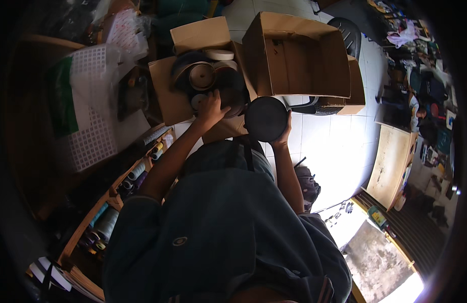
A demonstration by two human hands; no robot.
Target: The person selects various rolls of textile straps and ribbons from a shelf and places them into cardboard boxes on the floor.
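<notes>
My right hand (283, 135) is closed on the edge of a black round roll (266, 119), its flat face turned up. The roll is held just outside the right side of an open cardboard box (167, 93). My left hand (212, 111) reaches over the near side of this box, thumb and fingers apart, against dark round things (232, 102) whose kind I cannot make out. Further in lies a tan roll (202, 76) with a hollow middle. A pale flat roll (219, 54) sits near the far flap.
A larger open cardboard box (307, 60) stands to the right, on a black chair (322, 108). Wooden shelves with several thread spools (137, 171) run along my left. White perforated plastic (94, 106) hangs at the far left. A dark bag (308, 184) lies on the tiled floor.
</notes>
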